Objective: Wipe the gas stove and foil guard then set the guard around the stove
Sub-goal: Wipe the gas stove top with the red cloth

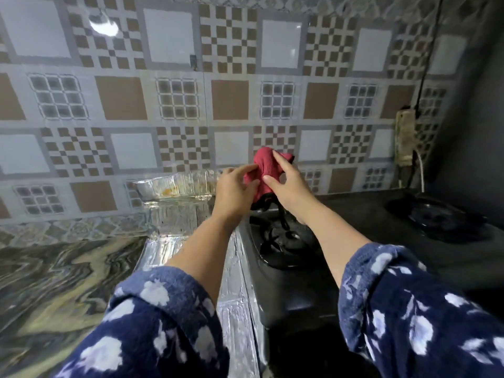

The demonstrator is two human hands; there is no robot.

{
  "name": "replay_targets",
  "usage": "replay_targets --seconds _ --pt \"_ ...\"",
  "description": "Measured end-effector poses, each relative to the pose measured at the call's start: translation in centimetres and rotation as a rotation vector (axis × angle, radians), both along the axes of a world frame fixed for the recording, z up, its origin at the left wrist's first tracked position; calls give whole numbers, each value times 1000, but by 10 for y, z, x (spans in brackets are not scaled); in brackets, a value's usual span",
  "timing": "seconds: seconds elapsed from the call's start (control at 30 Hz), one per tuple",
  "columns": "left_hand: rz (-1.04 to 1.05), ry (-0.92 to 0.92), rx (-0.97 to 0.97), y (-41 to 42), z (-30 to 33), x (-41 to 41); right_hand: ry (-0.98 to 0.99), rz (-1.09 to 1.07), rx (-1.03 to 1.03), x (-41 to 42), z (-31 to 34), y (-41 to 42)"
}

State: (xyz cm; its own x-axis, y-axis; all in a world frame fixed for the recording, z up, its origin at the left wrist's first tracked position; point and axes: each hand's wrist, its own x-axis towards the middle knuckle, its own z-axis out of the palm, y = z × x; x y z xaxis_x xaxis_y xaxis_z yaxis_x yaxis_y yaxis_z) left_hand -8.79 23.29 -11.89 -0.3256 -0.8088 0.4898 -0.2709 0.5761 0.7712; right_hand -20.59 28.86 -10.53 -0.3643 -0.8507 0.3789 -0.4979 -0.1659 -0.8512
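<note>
A red cloth (pixel 262 165) is bunched up in the air over the back of the black gas stove (pixel 289 285). My left hand (pixel 235 190) pinches its left edge and my right hand (pixel 286 184) grips it from the right. The stove's near burner grate (pixel 283 241) lies directly below both hands. The silver foil guard (pixel 174 222) lies folded along the stove's left side and stands up against the wall behind, stained with orange spots. My forearms and blue patterned sleeves hide part of the guard and the stove.
A marbled counter (pixel 54 279) stretches to the left of the foil. A second burner (pixel 441 214) sits in shadow at the far right. A power strip (pixel 405 137) with a cable hangs on the tiled wall (pixel 174 99) at the right.
</note>
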Motion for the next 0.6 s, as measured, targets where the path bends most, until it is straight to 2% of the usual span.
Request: replay_targets --seconds 0.13,0.3,0.43,0.53,0.6 --pt "15 -49 89 47 -39 -4 14 -46 117 -11 -30 47" --pt "-41 -141 219 97 -66 9 148 -76 390 -23 -64 93" --pt "2 -368 222 114 -88 21 203 -24 523 -22 -95 117" --pt "-1 -534 207 110 -104 28 500 -158 607 -20 -113 127" --pt "7 -660 130 106 -109 32 690 -261 493 -17 -115 125"
